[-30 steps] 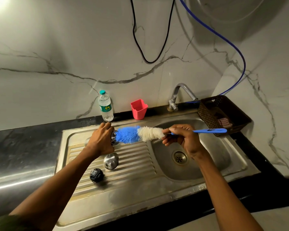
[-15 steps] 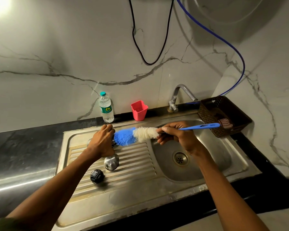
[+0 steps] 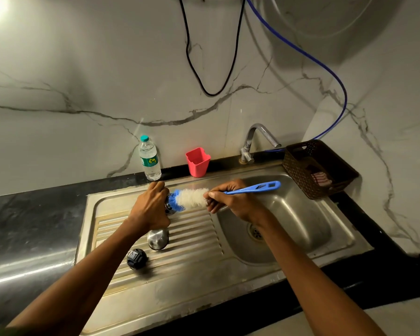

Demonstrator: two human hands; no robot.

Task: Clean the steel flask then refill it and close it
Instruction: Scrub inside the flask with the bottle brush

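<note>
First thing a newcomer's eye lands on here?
The blue-and-white bottle brush, at centre over the drainboard, its blue tip in the mouth of the steel flask. The left hand grips the flask, the right hand the brush handle. Next, the red cup at the wall.

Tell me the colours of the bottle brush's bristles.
The bottle brush has blue bristles at the tip and white ones nearer the blue handle, seen in the head view.

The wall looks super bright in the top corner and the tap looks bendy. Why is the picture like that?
Head view: a light glares white on the wall at the top left corner; the steel sink and the counter throw back shiny streaks; the wide lens curves the picture toward its edges; the arms cast soft shadows on the drainboard; the tap stays sharp, not blurred.
</note>
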